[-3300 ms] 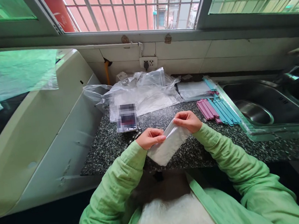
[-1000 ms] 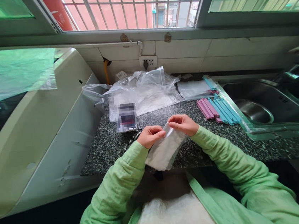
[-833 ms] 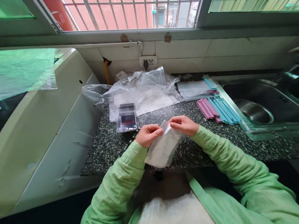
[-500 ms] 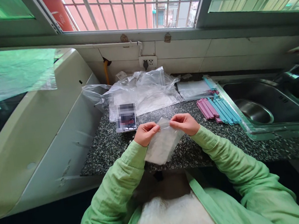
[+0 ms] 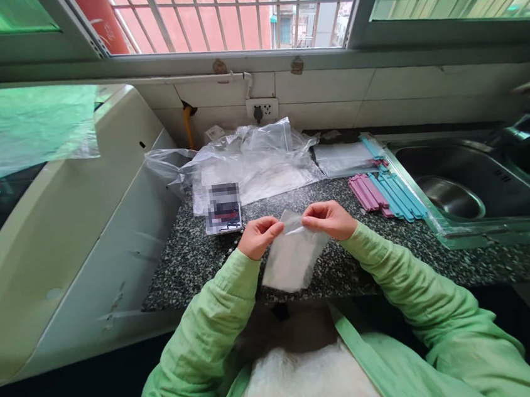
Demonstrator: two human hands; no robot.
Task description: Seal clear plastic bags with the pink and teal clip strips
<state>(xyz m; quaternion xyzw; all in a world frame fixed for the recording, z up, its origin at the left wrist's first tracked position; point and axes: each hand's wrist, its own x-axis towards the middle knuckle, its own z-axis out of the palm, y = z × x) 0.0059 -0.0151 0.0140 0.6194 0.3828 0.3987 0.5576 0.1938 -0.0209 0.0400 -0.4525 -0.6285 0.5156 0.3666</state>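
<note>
Between my two hands hangs a small clear plastic bag (image 5: 292, 260), its lower part whitish, just above the counter's front edge. My left hand (image 5: 258, 237) pinches its upper left edge between thumb and fingers. On the other side, my right hand (image 5: 331, 219) pinches the upper right edge the same way. Whether the bag holds anything inside, I cannot tell. Beyond my left hand a phone (image 5: 224, 218) lies on the speckled counter (image 5: 177, 264), its screen partly blurred out.
Large clear plastic bags (image 5: 256, 161) are heaped against the wall. Flat clear bags (image 5: 343, 157) lie beside them. Several pink strips (image 5: 366, 192) and blue strips (image 5: 397, 196) sit left of the steel sink (image 5: 469, 158). A white appliance (image 5: 110, 253) borders the counter's left side.
The bag's lower end has swung slightly to the right. Both hands keep their pinch and have barely moved.
</note>
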